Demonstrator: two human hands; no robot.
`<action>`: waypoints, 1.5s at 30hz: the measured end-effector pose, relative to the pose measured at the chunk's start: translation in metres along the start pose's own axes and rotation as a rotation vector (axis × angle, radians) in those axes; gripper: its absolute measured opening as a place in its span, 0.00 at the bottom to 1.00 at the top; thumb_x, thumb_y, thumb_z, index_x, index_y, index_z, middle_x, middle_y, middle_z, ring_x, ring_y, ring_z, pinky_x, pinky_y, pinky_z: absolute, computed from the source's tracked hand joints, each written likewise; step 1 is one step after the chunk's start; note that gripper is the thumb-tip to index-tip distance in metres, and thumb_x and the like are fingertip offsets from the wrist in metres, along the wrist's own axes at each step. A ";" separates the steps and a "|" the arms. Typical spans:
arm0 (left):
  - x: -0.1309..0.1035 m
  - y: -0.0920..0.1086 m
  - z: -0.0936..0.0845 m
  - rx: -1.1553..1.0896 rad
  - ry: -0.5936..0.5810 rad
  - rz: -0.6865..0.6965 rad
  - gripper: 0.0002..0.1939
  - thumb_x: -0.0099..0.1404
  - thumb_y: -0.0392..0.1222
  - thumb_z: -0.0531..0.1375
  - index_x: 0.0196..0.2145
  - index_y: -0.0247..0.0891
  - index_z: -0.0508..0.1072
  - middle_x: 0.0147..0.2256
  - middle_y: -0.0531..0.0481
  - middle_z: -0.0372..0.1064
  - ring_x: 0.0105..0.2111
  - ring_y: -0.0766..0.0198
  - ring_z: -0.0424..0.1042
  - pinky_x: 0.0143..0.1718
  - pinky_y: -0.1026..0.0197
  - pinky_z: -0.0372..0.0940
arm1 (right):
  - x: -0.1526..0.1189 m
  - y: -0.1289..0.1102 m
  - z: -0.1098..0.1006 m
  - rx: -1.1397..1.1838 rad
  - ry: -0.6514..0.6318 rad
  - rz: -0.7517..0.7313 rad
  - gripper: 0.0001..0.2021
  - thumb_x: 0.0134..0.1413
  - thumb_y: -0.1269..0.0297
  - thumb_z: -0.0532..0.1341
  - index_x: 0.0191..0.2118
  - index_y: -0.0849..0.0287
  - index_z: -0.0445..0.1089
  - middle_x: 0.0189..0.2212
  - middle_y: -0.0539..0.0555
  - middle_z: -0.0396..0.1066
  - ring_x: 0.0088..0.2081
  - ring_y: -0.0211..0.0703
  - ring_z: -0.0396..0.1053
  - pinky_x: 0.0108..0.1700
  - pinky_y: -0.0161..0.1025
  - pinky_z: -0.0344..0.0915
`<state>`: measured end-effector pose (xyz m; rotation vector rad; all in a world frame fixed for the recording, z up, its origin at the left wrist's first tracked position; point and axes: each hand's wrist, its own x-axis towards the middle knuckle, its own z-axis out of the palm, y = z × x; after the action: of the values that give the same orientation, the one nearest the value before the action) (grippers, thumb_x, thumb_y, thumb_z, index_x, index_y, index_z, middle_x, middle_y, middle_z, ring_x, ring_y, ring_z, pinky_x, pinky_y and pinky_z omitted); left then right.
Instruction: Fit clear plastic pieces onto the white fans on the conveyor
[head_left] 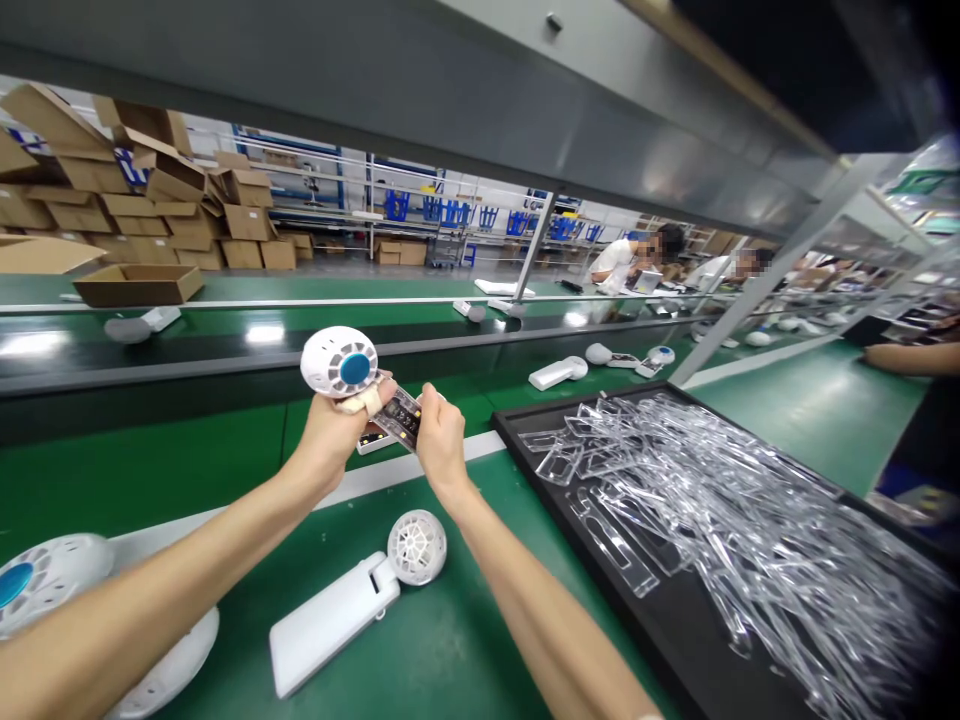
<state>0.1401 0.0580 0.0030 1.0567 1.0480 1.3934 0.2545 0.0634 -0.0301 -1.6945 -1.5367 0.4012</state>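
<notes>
A white handheld fan point(313, 362) with a blue hub is up in front of me, its head to the left. My left hand point(334, 432) is closed round it just below the head, with a pale wrap on one finger. Dark circuit parts show along the open handle point(400, 418), under what looks like a clear plastic piece. My right hand point(441, 440) pinches the handle's other end; its fingertips are partly hidden. Behind the hands lies a partly covered white part point(373, 441). Nearer me, another white handheld fan point(330, 622) lies on the green bench.
At the right, a black tray point(600, 590) holds a heap of clear plastic pieces point(675, 480). More white fan bodies point(67, 565) sit at lower left. Several fans point(559, 373) lie along the conveyor point(225, 350). A metal shelf point(450, 80) hangs overhead; people work further right.
</notes>
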 end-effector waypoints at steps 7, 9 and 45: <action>0.083 0.002 -0.110 0.690 0.109 -0.162 0.23 0.43 0.48 0.71 0.33 0.31 0.73 0.31 0.42 0.73 0.38 0.46 0.73 0.36 0.48 0.70 | 0.004 0.073 -0.106 -0.496 -0.034 0.344 0.20 0.61 0.51 0.53 0.39 0.66 0.70 0.37 0.71 0.74 0.46 0.65 0.71 0.50 0.57 0.59; 0.094 0.001 -0.132 0.839 0.210 -0.154 0.27 0.38 0.44 0.73 0.36 0.29 0.73 0.36 0.37 0.73 0.52 0.30 0.63 0.46 0.38 0.64 | 0.003 0.102 -0.128 -0.599 -0.023 0.462 0.24 0.59 0.52 0.54 0.46 0.72 0.67 0.40 0.79 0.72 0.49 0.72 0.69 0.50 0.63 0.56; 0.020 0.004 0.028 -0.306 -0.087 -0.058 0.26 0.49 0.47 0.70 0.43 0.38 0.67 0.37 0.49 0.69 0.33 0.63 0.71 0.35 0.61 0.68 | -0.047 0.016 -0.002 -0.242 0.160 -0.253 0.28 0.63 0.59 0.51 0.67 0.49 0.48 0.46 0.65 0.63 0.48 0.61 0.62 0.46 0.62 0.64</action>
<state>0.1652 0.0793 0.0139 0.8475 0.7674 1.3957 0.2569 0.0191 -0.0530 -1.6385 -1.7054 -0.0526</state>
